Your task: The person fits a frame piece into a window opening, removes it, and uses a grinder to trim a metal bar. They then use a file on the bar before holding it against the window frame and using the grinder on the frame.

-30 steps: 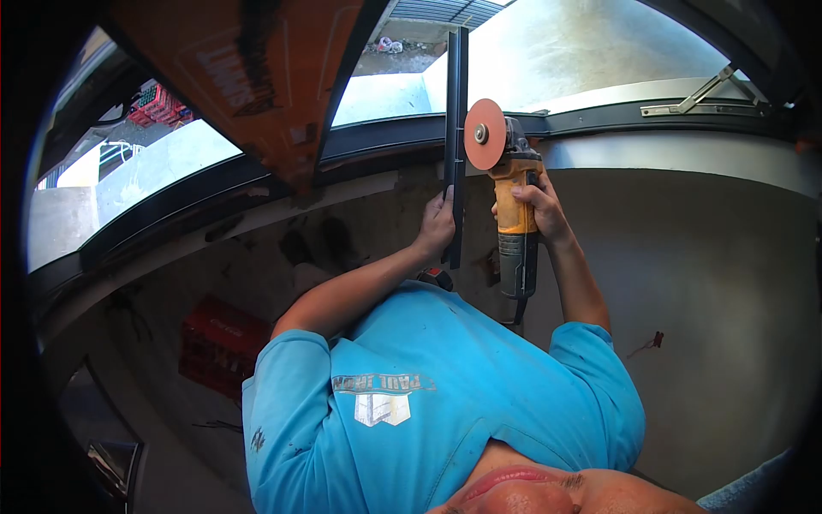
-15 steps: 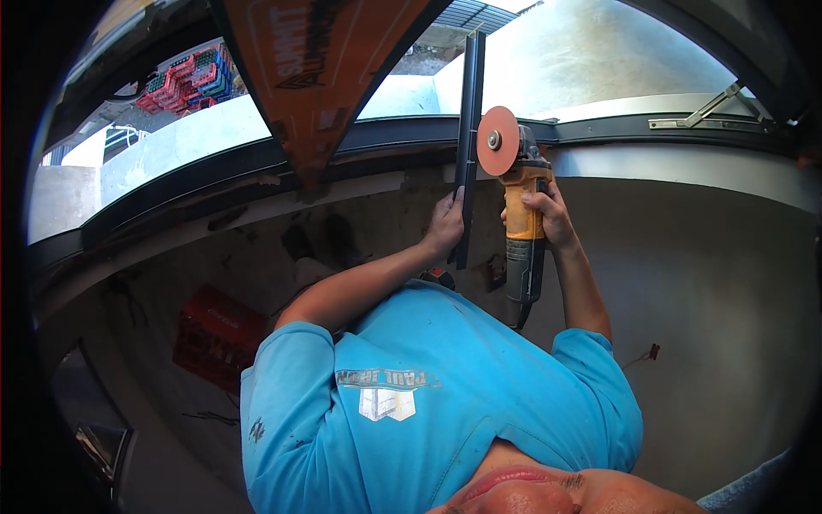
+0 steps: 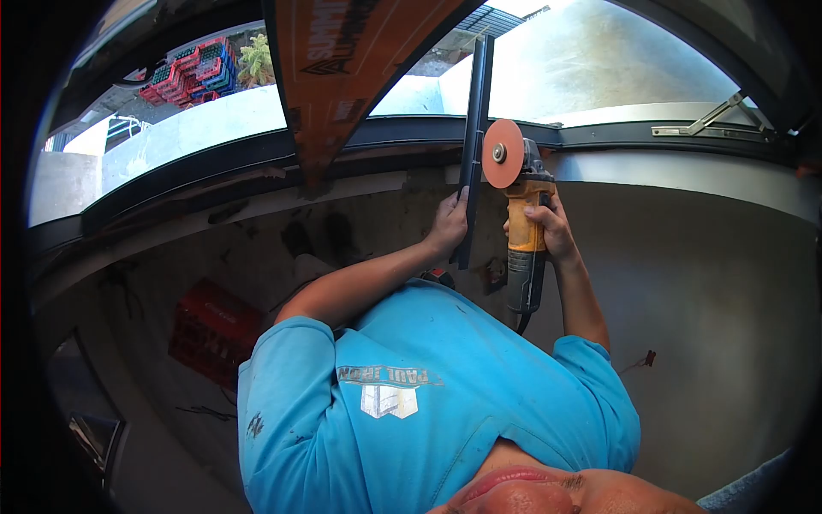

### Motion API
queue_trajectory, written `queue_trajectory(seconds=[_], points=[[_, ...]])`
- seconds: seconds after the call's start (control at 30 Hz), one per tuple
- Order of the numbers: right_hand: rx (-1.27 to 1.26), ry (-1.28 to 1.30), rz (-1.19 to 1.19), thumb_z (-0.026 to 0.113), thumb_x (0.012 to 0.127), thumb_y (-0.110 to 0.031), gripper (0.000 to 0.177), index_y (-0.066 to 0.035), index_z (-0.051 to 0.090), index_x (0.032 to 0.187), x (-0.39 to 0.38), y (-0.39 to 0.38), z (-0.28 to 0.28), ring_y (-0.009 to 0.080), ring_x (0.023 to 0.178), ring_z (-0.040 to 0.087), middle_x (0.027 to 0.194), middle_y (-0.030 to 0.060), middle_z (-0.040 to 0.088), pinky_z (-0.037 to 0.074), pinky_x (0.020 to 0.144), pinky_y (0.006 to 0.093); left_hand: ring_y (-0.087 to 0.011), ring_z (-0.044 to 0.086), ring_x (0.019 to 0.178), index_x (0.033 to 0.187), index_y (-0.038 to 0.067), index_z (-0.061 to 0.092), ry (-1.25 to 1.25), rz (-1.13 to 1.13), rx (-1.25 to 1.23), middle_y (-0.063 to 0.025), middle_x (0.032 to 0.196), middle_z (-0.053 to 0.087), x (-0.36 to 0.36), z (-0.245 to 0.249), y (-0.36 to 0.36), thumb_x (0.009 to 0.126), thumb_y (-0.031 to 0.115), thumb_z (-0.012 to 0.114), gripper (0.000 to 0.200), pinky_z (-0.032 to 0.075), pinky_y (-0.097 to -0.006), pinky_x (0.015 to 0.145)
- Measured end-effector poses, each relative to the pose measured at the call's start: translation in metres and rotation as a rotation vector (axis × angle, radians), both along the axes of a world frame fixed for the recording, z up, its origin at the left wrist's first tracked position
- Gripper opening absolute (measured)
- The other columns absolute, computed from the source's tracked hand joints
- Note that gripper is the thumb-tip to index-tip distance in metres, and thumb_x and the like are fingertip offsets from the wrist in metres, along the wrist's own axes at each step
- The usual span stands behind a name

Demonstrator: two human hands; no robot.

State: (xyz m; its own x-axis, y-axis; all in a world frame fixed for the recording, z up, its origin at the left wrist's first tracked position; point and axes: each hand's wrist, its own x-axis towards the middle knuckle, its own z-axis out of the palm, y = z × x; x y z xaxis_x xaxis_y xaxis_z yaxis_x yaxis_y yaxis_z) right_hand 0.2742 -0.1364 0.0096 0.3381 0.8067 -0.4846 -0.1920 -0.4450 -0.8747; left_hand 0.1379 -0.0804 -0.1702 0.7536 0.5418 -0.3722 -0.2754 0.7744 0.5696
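Observation:
A long dark metal strip (image 3: 478, 128) stands nearly upright in the view, and my left hand (image 3: 449, 224) is closed round its lower part. Just right of it, my right hand (image 3: 552, 224) grips a yellow and black angle grinder (image 3: 526, 231) by its body. The grinder's reddish disc (image 3: 503, 154) faces the strip, close beside it; whether the two touch cannot be told. Some fingers of my right hand are hidden behind the tool.
An orange-faced board (image 3: 342, 68) slants down at the upper middle. Behind runs a dark window frame (image 3: 411, 129) with a metal hinge arm (image 3: 702, 120) at right. A red crate (image 3: 214, 330) stands on the floor at left. Stacked crates (image 3: 193, 75) are outside.
The view has shifted slightly, so the orange board appears further right. The grinder and its disc sit a little lower in view. Both hands keep their holds.

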Motion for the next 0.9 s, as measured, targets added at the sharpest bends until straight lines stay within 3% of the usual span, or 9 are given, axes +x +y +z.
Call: queue_trajectory(seconds=[0.67, 0.77, 0.83, 0.87, 0.9], points=[[0.011, 0.003, -0.005, 0.059, 0.087, -0.016, 0.05, 0.001, 0.041, 0.131, 0.002, -0.006, -0.003, 0.0304, 0.081, 0.073, 0.105, 0.0189, 0.062, 0.064, 0.07, 0.0403, -0.0031, 0.037, 0.055, 0.087, 0.013, 0.054, 0.025, 0.013, -0.019, 0.007, 0.065, 0.041, 0.01, -0.001, 0.012, 0.11, 0.041, 0.039, 0.039, 0.031, -0.0245, 0.049], [0.072, 0.018, -0.003, 0.058, 0.088, -0.017, 0.048, 0.003, 0.044, 0.129, 0.001, -0.008, -0.003, 0.0309, 0.082, 0.073, 0.105, 0.0201, 0.063, 0.064, 0.071, 0.0409, -0.0064, 0.041, 0.057, 0.086, 0.01, 0.053, 0.019, 0.011, 0.049, 0.0062, 0.067, 0.045, -0.009, 0.002, 0.024, 0.11, 0.043, 0.04, 0.043, 0.035, -0.0256, 0.052], [0.099, 0.028, -0.007, 0.058, 0.088, -0.017, 0.047, 0.003, 0.046, 0.129, -0.006, -0.009, 0.0, 0.0311, 0.082, 0.073, 0.105, 0.0207, 0.063, 0.064, 0.071, 0.0412, -0.012, 0.049, 0.06, 0.087, 0.006, 0.052, 0.193, 0.115, 0.384, 0.0019, 0.067, 0.05, -0.034, 0.012, 0.038, 0.106, 0.048, 0.047, 0.047, 0.041, -0.0296, 0.056], [0.127, -0.011, -0.016, 0.058, 0.088, -0.017, 0.046, 0.004, 0.047, 0.127, -0.009, -0.008, 0.003, 0.0309, 0.082, 0.072, 0.104, 0.0209, 0.063, 0.064, 0.071, 0.0413, -0.012, 0.049, 0.06, 0.087, 0.006, 0.052, 0.193, 0.112, 0.39, 0.0019, 0.067, 0.05, -0.049, 0.02, 0.05, 0.106, 0.048, 0.047, 0.047, 0.041, -0.0296, 0.056], [0.157, -0.054, -0.03, 0.057, 0.088, -0.018, 0.045, 0.004, 0.049, 0.126, -0.015, -0.006, 0.008, 0.0308, 0.082, 0.072, 0.103, 0.0212, 0.064, 0.064, 0.071, 0.0415, -0.0157, 0.051, 0.063, 0.088, 0.004, 0.052, 0.272, -0.033, 0.537, -0.0025, 0.07, 0.053, -0.065, 0.03, 0.065, 0.104, 0.05, 0.05, 0.048, 0.043, -0.033, 0.059]])
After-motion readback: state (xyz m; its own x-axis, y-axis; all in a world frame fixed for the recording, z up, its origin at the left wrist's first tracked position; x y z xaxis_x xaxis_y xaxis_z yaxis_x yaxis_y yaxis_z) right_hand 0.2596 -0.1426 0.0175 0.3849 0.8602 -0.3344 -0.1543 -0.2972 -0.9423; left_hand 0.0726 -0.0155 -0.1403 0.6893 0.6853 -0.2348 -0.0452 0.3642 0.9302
